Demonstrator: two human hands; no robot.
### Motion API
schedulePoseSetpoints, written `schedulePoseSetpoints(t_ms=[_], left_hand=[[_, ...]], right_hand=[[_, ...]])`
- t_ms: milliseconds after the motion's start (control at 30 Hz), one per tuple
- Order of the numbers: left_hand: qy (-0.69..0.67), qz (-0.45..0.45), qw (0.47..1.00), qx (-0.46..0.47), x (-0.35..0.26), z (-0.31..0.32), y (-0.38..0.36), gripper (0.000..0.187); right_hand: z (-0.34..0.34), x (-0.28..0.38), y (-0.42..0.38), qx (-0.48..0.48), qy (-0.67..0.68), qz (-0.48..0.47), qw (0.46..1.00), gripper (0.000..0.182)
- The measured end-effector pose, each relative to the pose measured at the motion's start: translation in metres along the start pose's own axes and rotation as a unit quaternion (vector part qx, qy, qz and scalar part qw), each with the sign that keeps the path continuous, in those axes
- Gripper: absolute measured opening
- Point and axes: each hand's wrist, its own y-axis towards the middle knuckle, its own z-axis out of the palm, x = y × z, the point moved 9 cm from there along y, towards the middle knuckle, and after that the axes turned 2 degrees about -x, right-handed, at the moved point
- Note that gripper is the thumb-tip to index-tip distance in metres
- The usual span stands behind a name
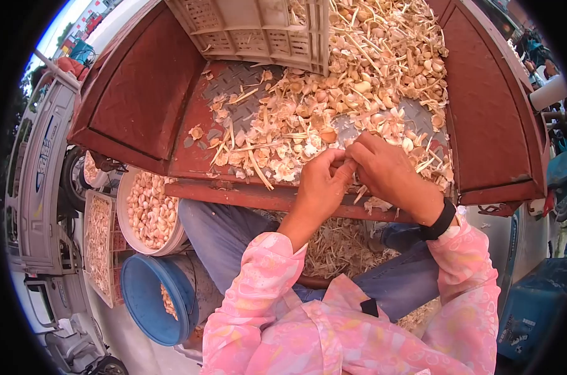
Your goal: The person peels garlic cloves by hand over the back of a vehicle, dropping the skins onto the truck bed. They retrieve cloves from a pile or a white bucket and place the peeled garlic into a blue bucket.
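Note:
My left hand (324, 181) and my right hand (386, 170) meet at the fingertips over the front edge of a red metal bed (233, 195). Both are closed in a pinch, and whatever lies between the fingers is hidden. Just beyond them spreads a heap of garlic cloves, dry skins and stalks (383, 69). Loose white skins (286, 169) lie close to my left hand. A dark band (443, 220) circles my right wrist, below which a pink patterned sleeve begins.
A pale plastic crate (268, 40) stands tilted on the bed among the garlic. At left are a white bucket (124, 215) of cloves, a blue-rimmed bucket (133, 309) with some cloves, and a shallow crate (116, 250). A grey vehicle (39, 194) stands beyond. Skins cover the ground below.

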Motion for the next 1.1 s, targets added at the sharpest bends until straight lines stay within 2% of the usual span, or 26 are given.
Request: schedulePoseSetpoints(t_ms=[67, 167, 233, 300, 400, 667, 767, 867, 967, 1067, 1100], left_hand=[[0.023, -0.014, 0.999, 0.025, 0.01, 0.004, -0.003, 0.026], [-0.051, -0.041, 0.998, -0.003, 0.016, -0.001, -0.004, 0.026], [-0.161, -0.055, 0.985, -0.004, 0.015, 0.002, -0.007, 0.027], [-0.238, -0.052, 0.97, 0.016, 0.011, 0.003, -0.009, 0.027], [-0.269, -0.066, 0.961, 0.021, 0.009, 0.007, -0.014, 0.028], [-0.37, -0.065, 0.924, -0.068, 0.02, 0.01, -0.021, 0.027], [-0.352, -0.054, 0.93, -0.085, 0.016, 0.014, -0.024, 0.027], [-0.352, -0.062, 0.93, -0.086, 0.017, 0.016, -0.027, 0.026], [-0.393, -0.097, 0.914, -0.036, 0.016, 0.021, -0.029, 0.025], [-0.429, -0.139, 0.892, -0.004, 0.018, 0.012, -0.031, 0.024], [-0.44, -0.155, 0.885, 0.001, 0.022, 0.008, -0.032, 0.024]], right_hand=[[0.0, 0.008, -0.002, -0.006, 0.013, -0.021, 1.0, 0.02], [-0.007, 0.009, -0.004, -0.045, 0.029, -0.007, 0.999, 0.018], [-0.018, 0.002, -0.006, -0.095, 0.05, 0.023, 0.994, 0.017], [-0.019, 0.004, -0.005, -0.066, 0.007, 0.016, 0.998, 0.018], [-0.014, 0.011, -0.009, -0.052, -0.023, -0.005, 0.998, 0.019], [-0.006, 0.02, -0.012, -0.005, -0.009, 0.052, 0.999, 0.023], [-0.004, 0.017, -0.014, -0.047, -0.002, 0.055, 0.997, 0.021], [0.002, 0.011, -0.015, -0.019, -0.001, 0.027, 0.999, 0.021], [0.005, -0.015, -0.017, 0.008, 0.163, 0.123, 0.979, 0.019], [0.009, -0.033, -0.022, 0.143, 0.254, 0.219, 0.931, 0.018], [-0.003, -0.03, -0.019, 0.106, 0.191, 0.152, 0.964, 0.017]])
